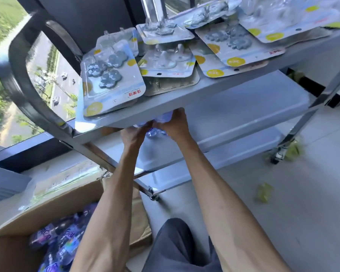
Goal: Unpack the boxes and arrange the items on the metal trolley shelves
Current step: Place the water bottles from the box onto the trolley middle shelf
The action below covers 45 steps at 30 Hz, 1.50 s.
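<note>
Both hands — left [134, 132], right [176, 124] — clamped on a purple packet [155, 132] at 12 o'clock; next, slide it onto the middle shelf [243, 112].

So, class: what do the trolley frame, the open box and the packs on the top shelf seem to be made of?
Trolley frame: polished metal, likely steel; it mirrors the window. Open box: brown matte cardboard, with folded flaps. Packs on the top shelf: printed card backs under clear, glossy plastic blisters, judging by the glare.

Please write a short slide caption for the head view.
Both hands hold purple packets under the trolley's top shelf.
</note>
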Each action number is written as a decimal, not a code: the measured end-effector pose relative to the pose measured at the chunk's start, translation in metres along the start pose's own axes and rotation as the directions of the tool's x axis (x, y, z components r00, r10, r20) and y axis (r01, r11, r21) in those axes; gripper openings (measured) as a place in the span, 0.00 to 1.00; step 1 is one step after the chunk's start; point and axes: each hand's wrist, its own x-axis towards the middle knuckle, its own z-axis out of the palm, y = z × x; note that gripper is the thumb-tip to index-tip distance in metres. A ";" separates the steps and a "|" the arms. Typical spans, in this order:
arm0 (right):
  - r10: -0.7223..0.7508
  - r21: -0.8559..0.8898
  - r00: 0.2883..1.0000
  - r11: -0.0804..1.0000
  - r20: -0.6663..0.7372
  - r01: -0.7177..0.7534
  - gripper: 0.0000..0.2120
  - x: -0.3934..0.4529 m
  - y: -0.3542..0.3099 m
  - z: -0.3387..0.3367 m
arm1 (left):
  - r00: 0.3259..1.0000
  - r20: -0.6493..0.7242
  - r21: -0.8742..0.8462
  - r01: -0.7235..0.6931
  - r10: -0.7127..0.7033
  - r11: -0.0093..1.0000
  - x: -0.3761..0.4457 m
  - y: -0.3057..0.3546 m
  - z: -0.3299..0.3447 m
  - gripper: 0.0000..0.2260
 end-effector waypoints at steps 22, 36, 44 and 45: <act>0.054 0.127 0.972 0.992 -0.228 -0.025 0.23 0.036 0.022 0.068 | 0.974 -0.193 -0.185 -0.158 0.122 0.970 0.048 -0.026 0.020 0.05; -0.037 -0.068 0.867 0.998 -0.497 0.004 0.23 -0.024 0.011 0.067 | 0.969 -0.236 -0.080 -0.086 0.065 0.993 0.018 -0.042 0.012 0.11; -0.099 -0.073 0.895 0.995 -0.436 0.075 0.18 -0.114 0.000 0.067 | 0.933 -0.222 0.008 -0.290 0.284 0.957 -0.048 -0.081 -0.019 0.13; -0.081 -0.059 0.906 0.996 -0.415 0.062 0.17 -0.127 0.000 0.070 | 0.934 -0.221 -0.003 -0.289 0.282 0.957 -0.056 -0.083 -0.022 0.12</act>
